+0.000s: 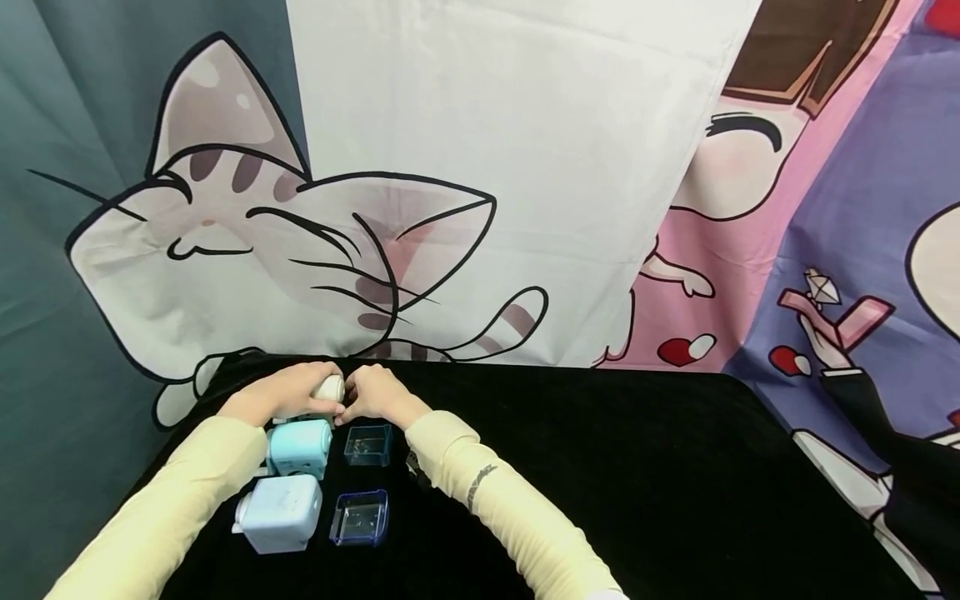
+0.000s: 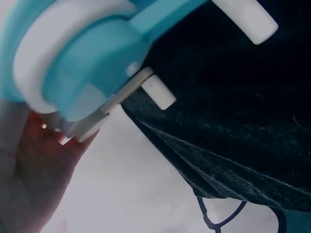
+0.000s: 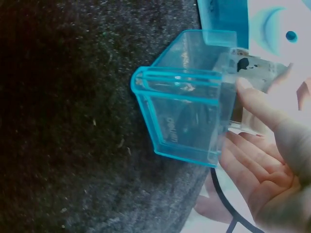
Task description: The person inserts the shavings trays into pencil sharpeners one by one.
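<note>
My left hand (image 1: pixel 294 390) grips a cream pencil sharpener (image 1: pixel 331 388) at the far end of the black table. Its grey crank with a white knob (image 2: pixel 158 92) shows in the left wrist view. My right hand (image 1: pixel 379 393) meets it from the right, thumb and fingers about a clear drawer (image 3: pixel 260 73) with dark specks inside, at the sharpener's front. Nearer to me stand a cyan pencil sharpener (image 1: pixel 298 448) and a pale blue one (image 1: pixel 281 514). A teal-edged clear drawer (image 3: pixel 180 87) lies just below my right hand.
To the right of the pale blue sharpener lies a clear drawer with a dark blue rim (image 1: pixel 385 518). Black cloth (image 1: pixel 637 483) covers the table and stretches to the right. A cartoon-printed curtain (image 1: pixel 525 167) hangs behind the table's far edge.
</note>
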A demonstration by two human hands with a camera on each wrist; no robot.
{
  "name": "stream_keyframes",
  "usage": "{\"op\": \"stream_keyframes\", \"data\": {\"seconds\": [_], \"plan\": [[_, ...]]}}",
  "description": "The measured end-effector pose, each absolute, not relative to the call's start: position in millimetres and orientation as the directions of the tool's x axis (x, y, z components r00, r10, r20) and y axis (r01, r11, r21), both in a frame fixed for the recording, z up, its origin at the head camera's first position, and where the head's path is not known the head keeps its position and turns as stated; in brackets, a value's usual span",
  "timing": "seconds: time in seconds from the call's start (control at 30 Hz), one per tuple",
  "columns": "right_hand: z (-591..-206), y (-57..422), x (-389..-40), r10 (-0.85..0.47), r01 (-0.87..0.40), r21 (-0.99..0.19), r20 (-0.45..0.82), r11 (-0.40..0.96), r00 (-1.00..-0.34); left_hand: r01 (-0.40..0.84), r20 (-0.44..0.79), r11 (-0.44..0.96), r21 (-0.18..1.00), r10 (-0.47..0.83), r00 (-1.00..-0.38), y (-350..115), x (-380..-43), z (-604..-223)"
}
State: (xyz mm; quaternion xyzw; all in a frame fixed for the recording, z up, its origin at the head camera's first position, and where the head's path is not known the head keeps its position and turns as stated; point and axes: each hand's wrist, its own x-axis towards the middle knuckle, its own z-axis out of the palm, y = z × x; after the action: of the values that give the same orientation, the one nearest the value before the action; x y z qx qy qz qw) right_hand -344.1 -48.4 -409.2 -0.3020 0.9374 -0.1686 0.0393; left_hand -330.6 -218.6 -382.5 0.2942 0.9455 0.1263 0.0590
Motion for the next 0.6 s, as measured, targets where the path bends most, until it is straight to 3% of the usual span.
{"op": "stream_keyframes", "data": {"seconds": [0.4,0.6], "plan": [[-392,-46,-335,-0.551,-0.556,-0.262,0.099,0.789,-0.829,0.570,0.049,0.769,0.288,0.583,-0.811,-218,-325,-361],[-392,-37,-335,-0.528,-0.521,-0.313,0.069,0.794,-0.846,0.574,0.059,0.775,0.265,0.581,-0.812,-218,-315,-351]]}}
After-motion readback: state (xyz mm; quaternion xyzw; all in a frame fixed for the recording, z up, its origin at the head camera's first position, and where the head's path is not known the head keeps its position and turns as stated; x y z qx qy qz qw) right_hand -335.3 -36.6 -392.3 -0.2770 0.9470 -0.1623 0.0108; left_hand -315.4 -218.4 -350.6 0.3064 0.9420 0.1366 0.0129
